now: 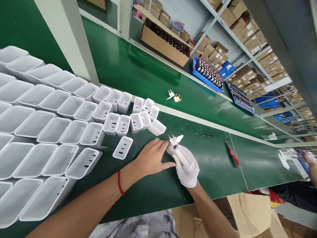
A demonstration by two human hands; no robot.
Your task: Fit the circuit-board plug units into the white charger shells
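Left hand (152, 157), bare, has its fingers half-bent and thumb spread, fingertips by the white plug piece (175, 141) at its two o'clock, though whether it grips I cannot tell; the gloved right hand (187, 167) is curled closed around that piece, whose prongs show at its eleven o'clock. Left to right about them, white casings (53, 129) stand in rows towards nine and ten o'clock, and red-handled pliers (232, 154) lie near three.

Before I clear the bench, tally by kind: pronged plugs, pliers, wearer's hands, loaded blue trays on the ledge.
White pronged plugs: 2
Red-handled pliers: 1
Hands (bare left hand, gloved right hand): 2
Loaded blue trays: 2
Total: 7
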